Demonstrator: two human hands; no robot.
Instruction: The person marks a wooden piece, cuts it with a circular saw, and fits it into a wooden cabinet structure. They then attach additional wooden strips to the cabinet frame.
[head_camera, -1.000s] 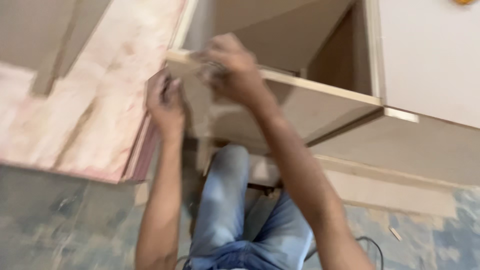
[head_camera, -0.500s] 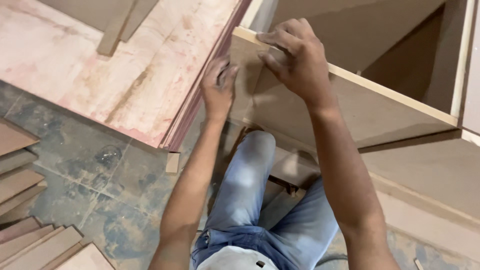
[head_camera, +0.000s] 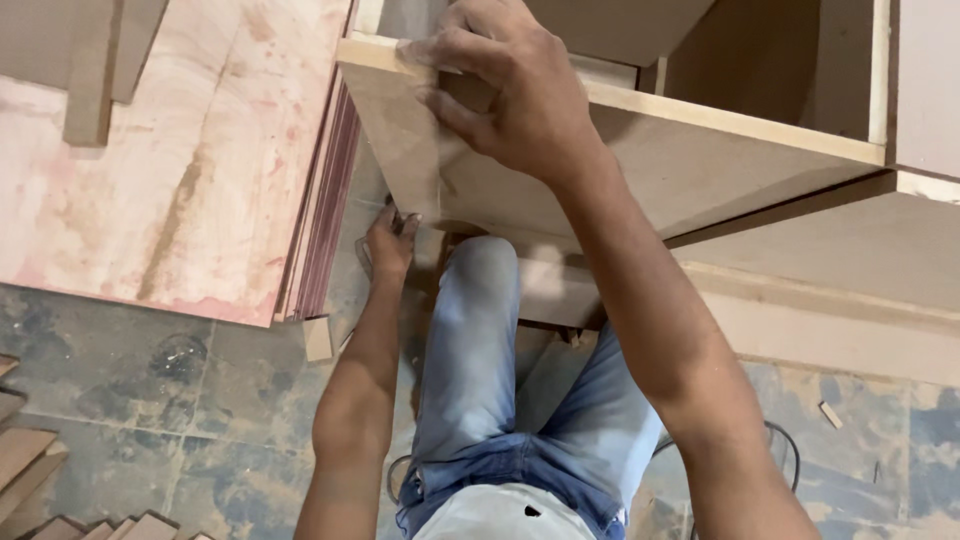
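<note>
Box: a plain board box (head_camera: 640, 170) stood open at the top of the view; nothing could be seen inside it but bare board walls and shadow.
Panel: the box's near panel (head_camera: 700, 180) faced the person, its pale top edge running from upper left down to the right; that edge was its long axis.
Right hand: the right hand (head_camera: 505, 90) lay over the panel's left end, fingers (head_camera: 450, 50) curled over the top edge at the corner, palm pressed flat on the face. It gripped the panel.
Left hand: the left hand (head_camera: 388, 243) was below the panel's lower left corner, fingertips up against the underside there. Whether it held anything I could not tell; the fingers were partly hidden.
Hands: apart, the right one above on the panel, the left one below it.
Sheets: a stack of pinkish plywood sheets (head_camera: 180, 160) lay left of the box, its edge just beside the panel's left end.
Block: a small wood block (head_camera: 318, 338) sat on the floor under the stack's corner, left of the left forearm.
Offcuts: wood offcuts (head_camera: 30, 460) lay well to the left of the box, at the lower edge.
Knee: a knee in blue jeans (head_camera: 480, 270) was raised just under the panel.
</note>
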